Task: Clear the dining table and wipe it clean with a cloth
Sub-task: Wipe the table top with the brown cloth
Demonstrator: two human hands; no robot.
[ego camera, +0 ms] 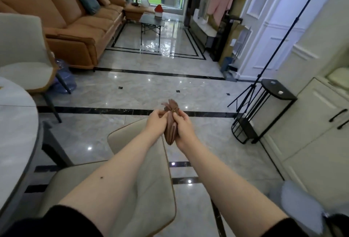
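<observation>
I see both hands clasped on a brown cloth (171, 123), which is bunched into a long bundle. My left hand (156, 123) curls round its left side with fingertips pinching near the top; my right hand (184, 125) wraps the right side, thumb pressed on the gathered part. The bundle's long axis runs away from me, its loose folded end fanning out past the fingers, its other end hanging toward my wrists. Directly below the grip sits a beige chair (143, 161), its backrest under my forearms. To the left of the grip is the pale dining table (17, 127). Off to the right stands a black side stand (264, 112) beside cream cabinets (317, 133).
</observation>
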